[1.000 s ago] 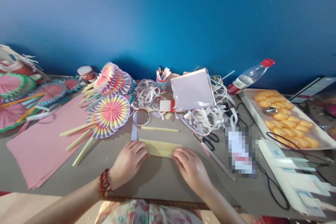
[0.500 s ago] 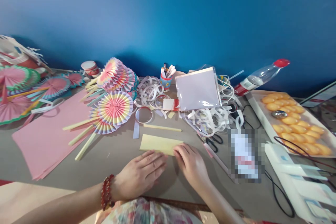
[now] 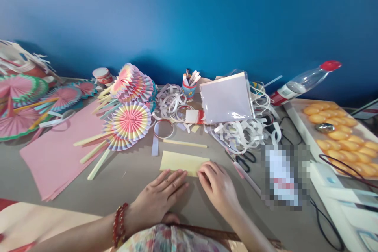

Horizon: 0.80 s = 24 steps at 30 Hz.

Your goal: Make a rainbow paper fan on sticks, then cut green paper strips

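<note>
Yellow paper [image 3: 184, 161], oblong: lying on desk [image 3: 130, 195] before us. Our left hand [image 3: 162, 195]: open, palm down, fingertips at paper's near edge. Our right hand [image 3: 220, 187]: fingers curled at paper's right end; whether pinching, we cannot tell. Beyond paper: narrow yellow strip [image 3: 185, 143]. Right: black-handled scissors [image 3: 242, 163].

Paper [image 3: 183, 162] lies between fans [image 3: 132, 121] and, seemingly, a phone [image 3: 282, 175].

One yellow sheet [image 3: 183, 161]; beyond it, one yellow strip [image 3: 185, 143], one pen cup [image 3: 189, 92]; right of it, one bottle [image 3: 303, 82], one tray [image 3: 308, 136].
</note>
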Available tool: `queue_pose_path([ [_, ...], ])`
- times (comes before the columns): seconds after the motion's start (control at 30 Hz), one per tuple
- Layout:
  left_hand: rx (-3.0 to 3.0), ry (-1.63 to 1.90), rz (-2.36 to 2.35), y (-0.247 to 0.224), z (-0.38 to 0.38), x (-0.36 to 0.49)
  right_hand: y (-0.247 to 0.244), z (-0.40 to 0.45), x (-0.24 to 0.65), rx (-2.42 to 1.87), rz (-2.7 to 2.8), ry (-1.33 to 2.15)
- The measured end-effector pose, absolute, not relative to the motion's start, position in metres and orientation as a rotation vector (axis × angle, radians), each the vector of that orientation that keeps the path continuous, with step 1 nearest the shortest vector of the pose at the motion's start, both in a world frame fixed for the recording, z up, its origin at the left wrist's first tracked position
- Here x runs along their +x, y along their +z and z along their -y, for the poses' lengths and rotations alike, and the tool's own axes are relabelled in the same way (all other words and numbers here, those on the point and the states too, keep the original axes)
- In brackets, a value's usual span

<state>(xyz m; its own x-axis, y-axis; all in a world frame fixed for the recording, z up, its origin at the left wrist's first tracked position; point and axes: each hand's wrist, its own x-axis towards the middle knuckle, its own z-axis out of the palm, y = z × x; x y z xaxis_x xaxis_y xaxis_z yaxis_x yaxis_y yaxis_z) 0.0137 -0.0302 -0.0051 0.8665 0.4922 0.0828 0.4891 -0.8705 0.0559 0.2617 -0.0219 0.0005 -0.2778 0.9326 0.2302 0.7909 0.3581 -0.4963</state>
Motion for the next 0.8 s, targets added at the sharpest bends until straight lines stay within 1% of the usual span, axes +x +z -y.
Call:
queue_pose_path([
  [0.27,2.987,0.165,-0.803,-0.0051,0.027,0.0117,-0.0051,0.0199,0.2619,-1.508,2.146,0.408],
  [0.43,3.001,0.093,-0.774,-0.0077,0.0275,0.0119,-0.0043,0.0189,0.2616,-1.496,2.154,0.383],
  [0.8,2.935,0.06,-0.777,-0.0087,0.027,0.0115,-0.0069,0.0175,0.2641,-1.468,2.199,0.365],
])
